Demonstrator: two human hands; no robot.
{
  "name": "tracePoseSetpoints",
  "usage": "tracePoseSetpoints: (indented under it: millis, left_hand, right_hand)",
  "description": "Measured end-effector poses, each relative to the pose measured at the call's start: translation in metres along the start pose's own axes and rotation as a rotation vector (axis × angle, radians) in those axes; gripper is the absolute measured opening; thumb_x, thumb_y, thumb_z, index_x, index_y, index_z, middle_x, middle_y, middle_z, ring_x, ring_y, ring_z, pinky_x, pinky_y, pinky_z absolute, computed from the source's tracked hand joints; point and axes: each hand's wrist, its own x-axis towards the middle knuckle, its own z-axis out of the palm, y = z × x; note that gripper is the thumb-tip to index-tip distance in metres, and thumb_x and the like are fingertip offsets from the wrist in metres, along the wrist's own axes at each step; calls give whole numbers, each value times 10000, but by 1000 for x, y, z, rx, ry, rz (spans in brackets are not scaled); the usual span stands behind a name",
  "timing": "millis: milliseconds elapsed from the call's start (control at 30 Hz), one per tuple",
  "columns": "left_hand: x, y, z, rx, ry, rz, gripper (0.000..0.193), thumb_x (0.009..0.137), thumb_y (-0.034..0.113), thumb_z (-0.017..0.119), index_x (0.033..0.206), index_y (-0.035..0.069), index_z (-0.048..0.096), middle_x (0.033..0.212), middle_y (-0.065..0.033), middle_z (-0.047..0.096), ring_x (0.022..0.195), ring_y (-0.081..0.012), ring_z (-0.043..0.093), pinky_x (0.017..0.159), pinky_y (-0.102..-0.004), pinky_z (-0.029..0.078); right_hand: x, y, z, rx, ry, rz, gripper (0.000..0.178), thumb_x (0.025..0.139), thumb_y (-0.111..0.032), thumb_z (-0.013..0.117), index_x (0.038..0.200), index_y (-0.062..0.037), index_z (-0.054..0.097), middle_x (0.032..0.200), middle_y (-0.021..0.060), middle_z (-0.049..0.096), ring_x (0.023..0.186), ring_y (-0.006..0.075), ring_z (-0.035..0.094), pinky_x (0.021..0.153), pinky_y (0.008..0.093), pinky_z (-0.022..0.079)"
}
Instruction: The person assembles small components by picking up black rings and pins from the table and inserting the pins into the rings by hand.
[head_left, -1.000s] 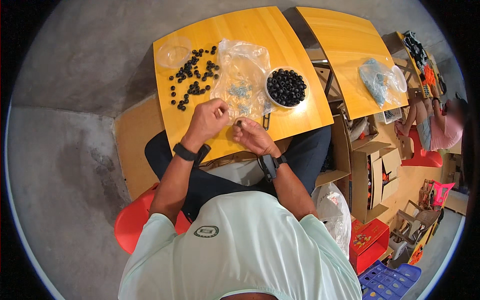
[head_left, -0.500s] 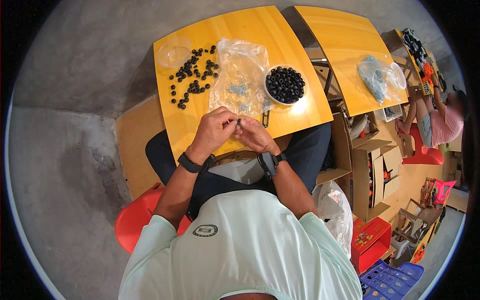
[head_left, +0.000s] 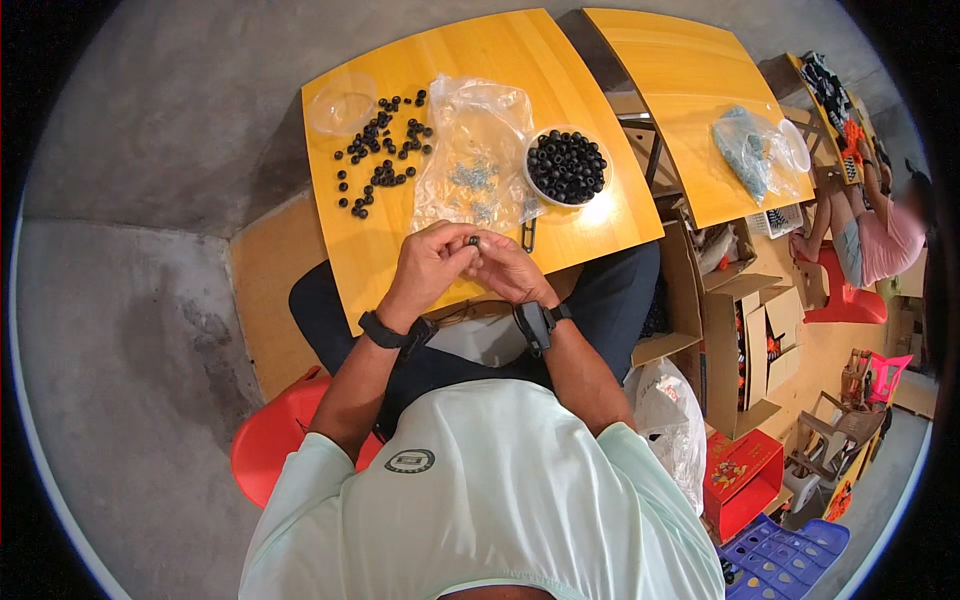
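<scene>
One small black ring (head_left: 473, 241) sits pinched between the two hands, right where the fingertips meet over the near edge of the yellow table (head_left: 590, 215). It looks dark, round and tiny, like a rubber washer or bead; finer detail is too small to tell. Left hand (head_left: 432, 266) curls closed around it from the left, fingers bent inward, a black band on the wrist. Right hand (head_left: 507, 270) closes in from the other side, fingertips touching the same ring, a black watch on that wrist.

Just beyond the hands lies a clear plastic bag (head_left: 476, 160), crumpled and open, holding a scatter of small pale metal parts (head_left: 474, 185). Beyond the right hand, touching the bag's edge, stands a white bowl (head_left: 531, 182) heaped with more black rings. A small dark metal clip (head_left: 527, 235) lies on the table near the right hand's fingertips. Further out past the left hand, loose black rings (head_left: 385, 150) are strewn across the tabletop, and at the far corner on that side rests a clear plastic tub (head_left: 341, 103), which looks empty.

Well off beyond the right hand stands a second yellow table (head_left: 665, 90) carrying another plastic bag (head_left: 745, 145).
</scene>
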Motion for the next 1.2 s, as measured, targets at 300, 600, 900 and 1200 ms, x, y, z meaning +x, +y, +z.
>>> tracePoseSetpoints:
  millis: [300, 600, 900, 1200]
  left_hand:
    - [-5, -17, -2, -44, -73, -37, 208, 896, 5, 650, 1100, -32, 674, 766, -35, 665, 700, -78, 644, 637, -223, 543]
    - [-15, -7, 11, 35, 15, 50, 222, 890, 43, 672, 1108, 0, 670, 665, -42, 656, 618, -79, 630, 564, -239, 497]
    - [-19, -11, 12, 105, 123, 253, 238, 854, 169, 709, 1084, 109, 701, 623, -77, 616, 515, -200, 571, 510, -304, 462]
    - [-17, -73, -41, 60, 461, -55, 180, 832, 129, 705, 979, 26, 705, 689, -99, 655, 617, -173, 642, 582, -282, 489]
  right_hand:
    - [-3, -2, 4, 21, -31, 92, 284, 971, -248, 613, 1117, -4, 618, 958, 55, 646, 801, 129, 576, 782, 298, 492]
    - [-9, -6, -12, -51, -28, 122, 277, 965, -232, 614, 1115, 0, 613, 982, 67, 646, 870, 144, 613, 751, 277, 507]
    - [-10, -7, -10, -83, -87, 190, 352, 950, -284, 635, 1143, 10, 612, 983, 61, 654, 817, 144, 616, 739, 296, 512]
    - [-4, -4, 7, 95, -89, 101, 242, 972, -265, 588, 993, -28, 544, 814, 5, 442, 760, 125, 442, 673, 274, 398]
